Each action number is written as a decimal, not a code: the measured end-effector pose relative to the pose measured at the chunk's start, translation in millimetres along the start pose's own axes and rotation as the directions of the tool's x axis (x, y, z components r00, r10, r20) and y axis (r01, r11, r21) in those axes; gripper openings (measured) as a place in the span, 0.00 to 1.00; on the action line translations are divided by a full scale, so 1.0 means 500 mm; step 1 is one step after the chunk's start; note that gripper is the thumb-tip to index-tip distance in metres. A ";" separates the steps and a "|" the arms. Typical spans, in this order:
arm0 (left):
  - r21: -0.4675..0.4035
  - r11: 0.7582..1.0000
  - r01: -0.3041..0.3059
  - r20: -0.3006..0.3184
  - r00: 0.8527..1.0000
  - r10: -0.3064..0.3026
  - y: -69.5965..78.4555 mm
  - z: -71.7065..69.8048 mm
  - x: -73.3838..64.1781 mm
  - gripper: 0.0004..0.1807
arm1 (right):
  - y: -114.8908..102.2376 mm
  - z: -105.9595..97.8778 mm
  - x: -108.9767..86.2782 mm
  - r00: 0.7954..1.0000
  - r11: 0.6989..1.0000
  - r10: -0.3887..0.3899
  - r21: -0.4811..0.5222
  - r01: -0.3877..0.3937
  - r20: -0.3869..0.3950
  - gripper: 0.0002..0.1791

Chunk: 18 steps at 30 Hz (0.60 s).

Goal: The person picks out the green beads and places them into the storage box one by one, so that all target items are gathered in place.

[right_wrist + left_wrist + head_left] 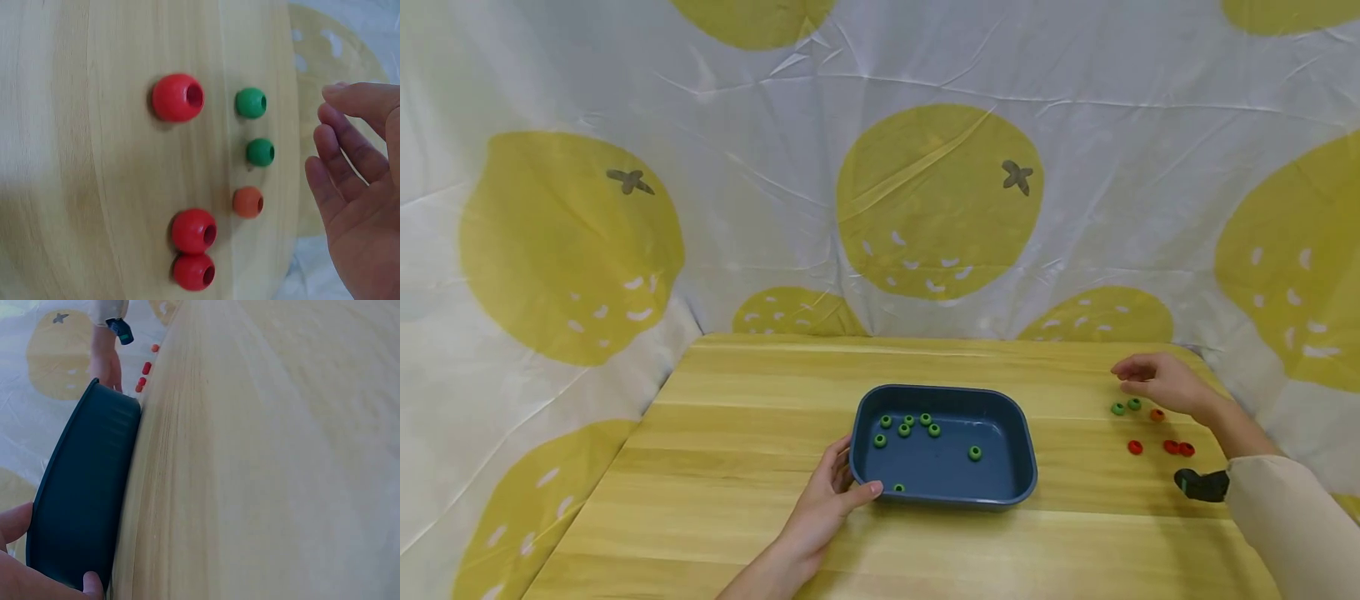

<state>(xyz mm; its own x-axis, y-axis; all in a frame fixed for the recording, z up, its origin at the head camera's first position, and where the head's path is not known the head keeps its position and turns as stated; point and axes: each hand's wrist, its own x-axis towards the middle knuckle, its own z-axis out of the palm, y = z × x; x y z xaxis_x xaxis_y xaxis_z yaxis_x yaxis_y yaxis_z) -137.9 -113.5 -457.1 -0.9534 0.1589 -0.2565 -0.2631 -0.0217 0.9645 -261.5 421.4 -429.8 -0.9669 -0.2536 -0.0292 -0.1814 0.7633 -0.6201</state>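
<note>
My left hand (820, 508) grips the dark blue tray (940, 502) at its near left corner, thumb over the rim and fingers along the outer side. Inside the tray lie several green beads (904, 430), most of them toward the far left. At the table's right side my right hand (1168, 383) hovers above loose beads, its fingers loosely bent with nothing between them in the right wrist view. Below it lie two green beads (251, 103), an orange bead (248, 202) and three red beads (179, 98), two of the red ones side by side.
The wooden table (737, 433) meets a hanging cloth (760, 183) with yellow fruit prints at its back and sides. A black strap end (1201, 485) sticks out at the right sleeve (1292, 508).
</note>
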 end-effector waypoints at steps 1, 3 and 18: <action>0.004 1.000 0.001 -0.001 1.000 -0.001 0.001 0.001 0.001 0.48 | 0.007 -0.002 -0.003 1.000 1.000 0.009 0.000 -0.009 0.003 0.19; 0.008 1.000 0.006 -0.005 1.000 -0.005 0.002 0.003 0.001 0.48 | 0.017 -0.005 -0.008 1.000 1.000 0.022 0.008 -0.022 0.011 0.19; 0.010 1.000 -0.011 0.005 1.000 0.011 0.000 -0.001 0.000 0.48 | 0.080 0.016 -0.033 0.989 0.996 0.080 0.040 -0.086 0.121 0.24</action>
<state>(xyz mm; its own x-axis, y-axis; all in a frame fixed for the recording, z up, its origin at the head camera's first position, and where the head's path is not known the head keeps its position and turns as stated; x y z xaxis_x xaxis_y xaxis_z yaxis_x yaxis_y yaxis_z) -138.1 -113.8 -457.2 -0.9555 0.1633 -0.2458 -0.2513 -0.0131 0.9678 -251.7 451.6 -460.3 -0.9494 -0.2616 -0.1737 -0.0906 0.7579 -0.6461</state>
